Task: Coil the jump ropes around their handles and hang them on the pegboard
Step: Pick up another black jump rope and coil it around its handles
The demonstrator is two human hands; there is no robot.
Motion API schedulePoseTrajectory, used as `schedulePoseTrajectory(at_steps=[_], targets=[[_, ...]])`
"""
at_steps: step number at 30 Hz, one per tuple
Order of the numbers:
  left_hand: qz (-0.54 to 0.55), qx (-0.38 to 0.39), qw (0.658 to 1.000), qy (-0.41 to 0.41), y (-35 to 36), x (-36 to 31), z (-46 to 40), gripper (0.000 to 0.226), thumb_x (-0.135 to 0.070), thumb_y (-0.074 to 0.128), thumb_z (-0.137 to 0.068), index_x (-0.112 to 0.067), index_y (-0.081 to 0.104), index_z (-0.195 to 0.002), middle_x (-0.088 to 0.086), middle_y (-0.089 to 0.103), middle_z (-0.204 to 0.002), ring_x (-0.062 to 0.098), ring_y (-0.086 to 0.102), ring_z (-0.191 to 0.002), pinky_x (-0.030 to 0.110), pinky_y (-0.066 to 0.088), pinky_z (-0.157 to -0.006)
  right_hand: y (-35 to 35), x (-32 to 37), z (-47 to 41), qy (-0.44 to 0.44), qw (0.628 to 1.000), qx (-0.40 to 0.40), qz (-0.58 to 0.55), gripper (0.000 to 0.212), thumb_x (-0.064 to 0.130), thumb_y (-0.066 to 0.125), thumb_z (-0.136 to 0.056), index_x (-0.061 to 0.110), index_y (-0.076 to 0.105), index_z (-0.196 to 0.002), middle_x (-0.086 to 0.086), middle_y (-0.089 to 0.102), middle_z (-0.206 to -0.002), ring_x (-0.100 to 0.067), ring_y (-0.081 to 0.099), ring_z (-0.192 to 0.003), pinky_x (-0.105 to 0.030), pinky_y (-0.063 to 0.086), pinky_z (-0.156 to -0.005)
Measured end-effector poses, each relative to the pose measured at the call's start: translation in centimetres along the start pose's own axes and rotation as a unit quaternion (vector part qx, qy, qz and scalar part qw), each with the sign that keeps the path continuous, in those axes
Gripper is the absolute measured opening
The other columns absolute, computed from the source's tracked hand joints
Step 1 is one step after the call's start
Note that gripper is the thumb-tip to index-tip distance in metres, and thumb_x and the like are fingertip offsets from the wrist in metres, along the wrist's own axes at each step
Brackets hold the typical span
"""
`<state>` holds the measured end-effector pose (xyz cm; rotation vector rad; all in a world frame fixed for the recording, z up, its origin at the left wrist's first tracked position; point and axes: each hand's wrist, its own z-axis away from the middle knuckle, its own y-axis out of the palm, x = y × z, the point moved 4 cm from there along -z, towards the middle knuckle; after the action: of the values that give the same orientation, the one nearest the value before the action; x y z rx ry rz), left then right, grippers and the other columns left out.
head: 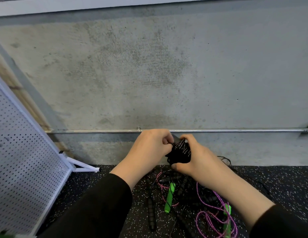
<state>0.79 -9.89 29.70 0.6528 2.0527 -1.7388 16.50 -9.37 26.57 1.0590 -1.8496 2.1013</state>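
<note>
Hands meet in front of the concrete wall (149,66), just below the metal pipe (235,130) that runs along it. Between them sits a black coiled bundle (180,152) of jump rope wound round its handles, held up off the floor. The right hand (199,158) wraps it from the right side, fingers over the top and thumb curled under the bottom. The left hand (149,148) has its fingers curled in against the bundle's upper left, pinching a strand of the black rope there; how much of it lies inside the fingers cannot be seen. Both forearms wear black sleeves (98,203).

On the speckled black floor (278,182), below the hands and toward the wall's foot, lies a loose tangle of other ropes: a pink-purple cord (216,219) looping out toward the near right, 2 green handles (169,197), one of them partly hidden by the right forearm, and several black ribbed handles (152,215) with thin black cord among them.

The white pegboard (26,160) stands at the left edge of the floor, tilted back, its white foot (84,166) touching the floor near the wall. No rope can be seen on the visible part of it
</note>
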Motion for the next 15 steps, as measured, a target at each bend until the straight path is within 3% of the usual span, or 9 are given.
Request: schedulePoseTrajectory(at_steps=[2, 4, 6, 8, 10, 12, 15], targets=[[0.004, 0.009, 0.999, 0.036, 0.1, -0.4, 0.0, 0.017, -0.014, 0.067, -0.089, -0.024, 0.075, -0.100, -0.010, 0.064, -0.083, 0.007, 0.057, -0.079, 0.023, 0.045, -0.073, 0.0, -0.6, -0.3, 0.019, 0.999, -0.004, -0.035, 0.071, 0.047, 0.081, -0.076, 0.039, 0.036, -0.130, 0.014, 0.061, -0.096, -0.002, 0.058, -0.081, -0.011, 0.040, -0.062], [0.017, 0.000, 0.998, 0.059, 0.0, -0.6, 0.2, 0.023, -0.013, 0.060, -0.093, -0.024, 0.073, -0.109, -0.011, 0.064, -0.087, 0.003, 0.056, -0.079, 0.017, 0.043, -0.073, -0.1, -1.0, -0.7, 0.036, 0.997, -0.008, -0.065, 0.068, 0.047, 0.082, -0.074, 0.041, 0.038, -0.125, 0.015, 0.063, -0.096, 0.002, 0.059, -0.080, -0.016, 0.042, -0.062], [0.067, -0.043, 0.995, 0.055, -0.5, -0.2, 0.4, 0.026, -0.013, 0.056, -0.097, -0.027, 0.069, -0.115, -0.013, 0.063, -0.085, -0.002, 0.055, -0.075, 0.010, 0.041, -0.068, 0.1, -1.0, -1.1, 0.049, 0.994, -0.015, -0.093, 0.069, 0.048, 0.085, -0.072, 0.042, 0.039, -0.124, 0.014, 0.065, -0.098, 0.000, 0.061, -0.078, -0.019, 0.042, -0.060], [0.144, -0.116, 0.982, 0.023, -1.5, 0.9, 0.3, 0.024, -0.017, 0.056, -0.099, -0.030, 0.067, -0.116, -0.010, 0.064, -0.082, 0.000, 0.055, -0.066, 0.013, 0.044, -0.063, 0.4, -0.9, -1.4, 0.058, 0.989, -0.017, -0.137, 0.071, 0.046, 0.087, -0.071, 0.041, 0.041, -0.125, 0.012, 0.068, -0.099, 0.004, 0.062, -0.067, -0.015, 0.042, -0.054], [0.231, -0.190, 0.953, -0.055, -2.2, 2.8, 0.1, 0.016, -0.022, 0.056, -0.100, -0.030, 0.066, -0.110, -0.003, 0.067, -0.082, 0.011, 0.058, -0.067, 0.029, 0.051, -0.067, 0.9, -0.9, -1.5, 0.076, 0.977, -0.008, -0.198, 0.071, 0.044, 0.087, -0.073, 0.039, 0.041, -0.127, 0.008, 0.071, -0.095, 0.004, 0.062, -0.054, -0.012, 0.042, -0.048], [0.308, -0.200, 0.914, -0.173, -1.9, 4.9, 0.3, 0.014, -0.029, 0.055, -0.103, -0.024, 0.066, -0.111, 0.000, 0.068, -0.088, 0.016, 0.061, -0.070, 0.035, 0.051, -0.066, 1.4, -0.9, -1.6, 0.112, 0.953, -0.007, -0.281, 0.071, 0.044, 0.087, -0.074, 0.036, 0.042, -0.129, 0.002, 0.074, -0.093, -0.006, 0.071, -0.064, -0.021, 0.050, -0.054], [0.430, -0.049, 0.838, -0.333, 0.4, 6.9, 1.6, 0.040, -0.049, 0.051, -0.103, -0.018, 0.059, -0.128, 0.007, 0.068, -0.110, 0.022, 0.069, -0.090, 0.038, 0.058, -0.069, 2.6, -0.4, -1.9, 0.159, 0.891, -0.004, -0.425, 0.070, 0.037, 0.086, -0.077, 0.027, 0.046, -0.135, -0.008, 0.076, -0.099, -0.022, 0.076, -0.077, -0.040, 0.062, -0.063]])
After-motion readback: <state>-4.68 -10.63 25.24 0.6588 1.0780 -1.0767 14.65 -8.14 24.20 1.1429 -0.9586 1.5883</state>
